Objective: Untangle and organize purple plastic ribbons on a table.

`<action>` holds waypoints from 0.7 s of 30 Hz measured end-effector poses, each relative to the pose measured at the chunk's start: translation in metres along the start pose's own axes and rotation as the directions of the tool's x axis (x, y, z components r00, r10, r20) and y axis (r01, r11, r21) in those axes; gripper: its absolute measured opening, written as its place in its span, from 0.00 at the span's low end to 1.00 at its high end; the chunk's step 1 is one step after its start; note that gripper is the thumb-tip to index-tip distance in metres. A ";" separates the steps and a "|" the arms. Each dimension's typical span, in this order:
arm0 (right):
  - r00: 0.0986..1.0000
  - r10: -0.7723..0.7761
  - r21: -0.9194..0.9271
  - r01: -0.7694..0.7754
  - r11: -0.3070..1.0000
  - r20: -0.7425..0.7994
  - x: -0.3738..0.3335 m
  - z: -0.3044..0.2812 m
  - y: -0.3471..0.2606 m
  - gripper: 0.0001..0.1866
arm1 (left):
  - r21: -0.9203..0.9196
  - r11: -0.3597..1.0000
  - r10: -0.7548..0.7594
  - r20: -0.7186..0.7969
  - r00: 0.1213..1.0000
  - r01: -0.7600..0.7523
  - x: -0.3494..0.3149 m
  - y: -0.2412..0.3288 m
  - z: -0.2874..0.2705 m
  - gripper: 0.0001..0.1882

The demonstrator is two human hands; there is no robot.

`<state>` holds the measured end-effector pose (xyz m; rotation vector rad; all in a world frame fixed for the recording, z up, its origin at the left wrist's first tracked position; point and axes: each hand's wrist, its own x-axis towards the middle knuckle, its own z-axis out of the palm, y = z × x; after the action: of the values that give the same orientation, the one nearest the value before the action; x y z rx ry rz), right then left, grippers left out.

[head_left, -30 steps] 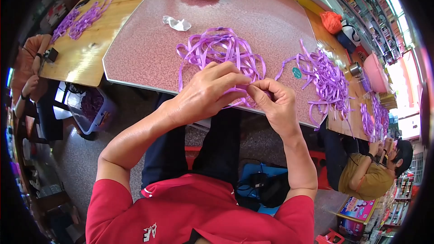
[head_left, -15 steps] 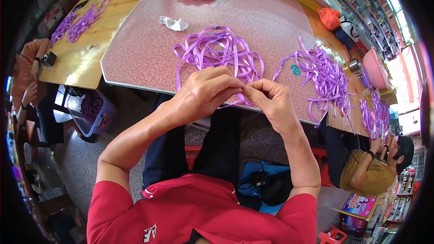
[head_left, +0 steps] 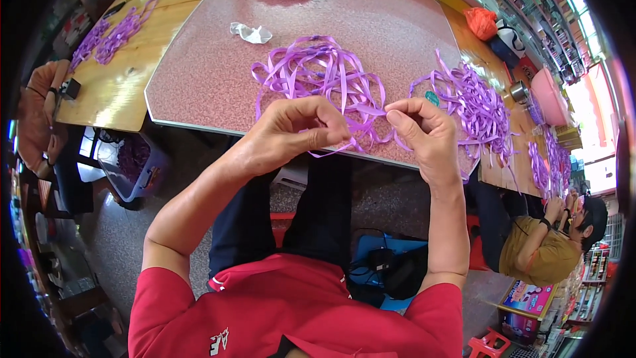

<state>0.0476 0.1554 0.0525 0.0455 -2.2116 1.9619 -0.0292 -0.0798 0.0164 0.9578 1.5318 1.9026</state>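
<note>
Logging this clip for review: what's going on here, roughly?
A person in a red shirt sits at a pink speckled table. The right hand pinches a purple ribbon; whether the left hand, fingers curled, holds any is unclear. One ribbon heap lies just beyond the hands, another pile to the right.

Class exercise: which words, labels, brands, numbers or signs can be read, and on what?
Red shirt: white chest lettering; I won't copy it.
Purple box: printed; also not copied.
Green oval: marks too small to read.
Shelf goods: too small and blurred.
Ribbons: no writing discernible.
</note>
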 end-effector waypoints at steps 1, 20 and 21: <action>1.000 0.000 0.000 0.000 1.000 -0.002 -0.001 0.001 0.002 0.05 | 0.014 1.000 0.024 -0.088 0.996 -0.022 0.000 0.001 0.002 0.03; 0.996 0.063 -0.055 -0.059 0.997 0.066 -0.008 0.010 0.004 0.05 | 0.748 0.577 0.491 0.001 0.871 -0.326 0.013 -0.002 0.019 0.14; 0.995 0.072 -0.049 -0.068 0.996 0.067 -0.009 0.009 0.002 0.05 | 0.775 0.542 0.510 0.002 0.860 -0.323 0.014 -0.001 0.021 0.15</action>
<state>0.0545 0.1457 0.0478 0.0298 -2.3321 1.9716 -0.0214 -0.0557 0.0205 1.6400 2.5377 1.6696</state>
